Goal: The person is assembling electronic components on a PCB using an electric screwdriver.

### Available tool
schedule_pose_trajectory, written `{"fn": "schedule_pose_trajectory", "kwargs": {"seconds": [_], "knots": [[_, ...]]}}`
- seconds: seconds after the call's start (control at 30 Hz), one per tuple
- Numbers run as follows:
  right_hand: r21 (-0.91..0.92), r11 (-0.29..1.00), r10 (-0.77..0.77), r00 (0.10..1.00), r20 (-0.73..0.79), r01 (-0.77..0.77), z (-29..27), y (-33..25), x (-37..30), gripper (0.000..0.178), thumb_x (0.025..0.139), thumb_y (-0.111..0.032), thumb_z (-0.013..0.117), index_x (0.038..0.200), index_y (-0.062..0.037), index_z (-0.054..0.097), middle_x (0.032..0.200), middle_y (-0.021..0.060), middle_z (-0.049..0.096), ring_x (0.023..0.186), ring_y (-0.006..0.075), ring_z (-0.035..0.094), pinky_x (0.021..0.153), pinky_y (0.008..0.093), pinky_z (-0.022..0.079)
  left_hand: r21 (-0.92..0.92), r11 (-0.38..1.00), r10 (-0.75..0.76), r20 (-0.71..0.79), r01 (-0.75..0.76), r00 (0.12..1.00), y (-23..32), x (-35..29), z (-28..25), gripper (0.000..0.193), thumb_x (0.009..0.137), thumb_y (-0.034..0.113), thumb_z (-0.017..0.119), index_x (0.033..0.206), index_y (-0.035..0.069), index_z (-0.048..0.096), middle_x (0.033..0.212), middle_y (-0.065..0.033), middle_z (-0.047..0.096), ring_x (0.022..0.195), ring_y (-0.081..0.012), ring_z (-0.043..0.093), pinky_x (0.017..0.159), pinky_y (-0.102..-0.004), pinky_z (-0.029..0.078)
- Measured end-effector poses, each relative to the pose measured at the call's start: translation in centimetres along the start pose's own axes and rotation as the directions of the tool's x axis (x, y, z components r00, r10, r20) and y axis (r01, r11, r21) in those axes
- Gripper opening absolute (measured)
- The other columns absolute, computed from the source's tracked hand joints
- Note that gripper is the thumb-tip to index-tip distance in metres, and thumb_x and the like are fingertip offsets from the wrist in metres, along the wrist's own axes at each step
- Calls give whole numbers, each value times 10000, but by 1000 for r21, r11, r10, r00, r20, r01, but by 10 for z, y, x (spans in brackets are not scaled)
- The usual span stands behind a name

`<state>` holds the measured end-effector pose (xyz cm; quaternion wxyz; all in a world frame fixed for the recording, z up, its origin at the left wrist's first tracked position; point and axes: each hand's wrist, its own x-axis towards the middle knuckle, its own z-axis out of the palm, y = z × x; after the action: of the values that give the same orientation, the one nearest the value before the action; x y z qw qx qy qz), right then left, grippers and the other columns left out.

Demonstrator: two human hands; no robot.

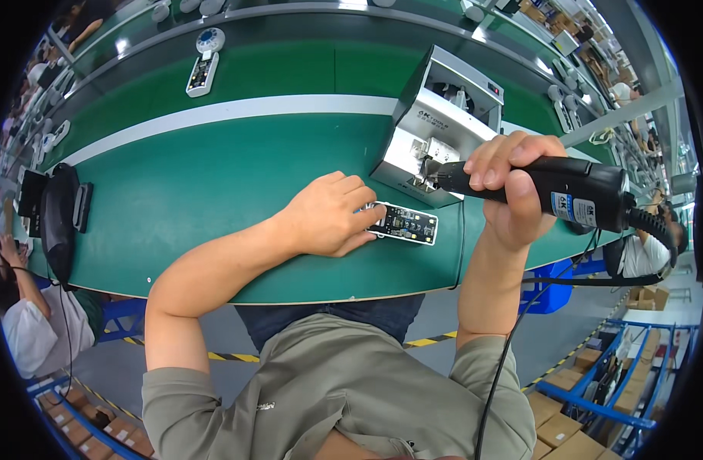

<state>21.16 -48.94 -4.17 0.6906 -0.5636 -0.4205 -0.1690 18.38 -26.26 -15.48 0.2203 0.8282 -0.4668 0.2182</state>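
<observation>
My right hand (512, 180) is wrapped around a black corded electric screwdriver (550, 188). Its tip meets the front outlet of a silver screw feeder (432, 115) at the right of the bench. My left hand (332, 215) rests on the green mat, its fingers closed on the left end of a white-edged device housing (409, 224) with a black circuit board in it. The fingers hide that end of the housing. Whether a screw sits on the screwdriver's tip is too small to tell.
Beyond a white rail runs a green conveyor (290, 67), carrying a white device with a round head (206, 61). At the left edge of the bench (183, 184) stands a black object (60, 222). The screwdriver's cable (650, 222) loops down on the right. People sit on both sides.
</observation>
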Motion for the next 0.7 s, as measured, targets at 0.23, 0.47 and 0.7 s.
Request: {"fn": "schedule_pose_trajectory", "kwargs": {"seconds": [0.23, 0.47, 0.7], "knots": [[180, 978, 101, 994, 46, -108, 2, 1, -7, 259, 914, -206, 565, 1111, -41, 530, 711, 54, 563, 584, 156, 547, 620, 291, 495, -18, 998, -53, 64, 54, 997, 7, 4, -11, 308, 768, 237, 710, 1029, 91, 636, 993, -62, 574, 865, -223, 537, 754, -336, 444], [255, 962, 125, 989, -77, -102, 14, 7, -21, 306, 854, -134, 602, 1123, -5, 530, 660, 74, 567, 550, 167, 558, 588, 293, 502, -34, 997, -63, 90, 66, 994, 4, 7, -11, 310, 764, 232, 710, 1032, 95, 638, 985, -59, 573, 853, -223, 531, 744, -334, 440], [174, 985, 18, 997, -78, -4, 1, -6, -15, 279, 927, -207, 537, 1148, -37, 539, 727, 55, 568, 605, 159, 554, 620, 315, 490, -16, 999, -50, 61, 51, 997, 5, 3, -6, 288, 775, 279, 696, 995, 104, 639, 922, -52, 548, 841, -226, 520, 750, -340, 436]]}}
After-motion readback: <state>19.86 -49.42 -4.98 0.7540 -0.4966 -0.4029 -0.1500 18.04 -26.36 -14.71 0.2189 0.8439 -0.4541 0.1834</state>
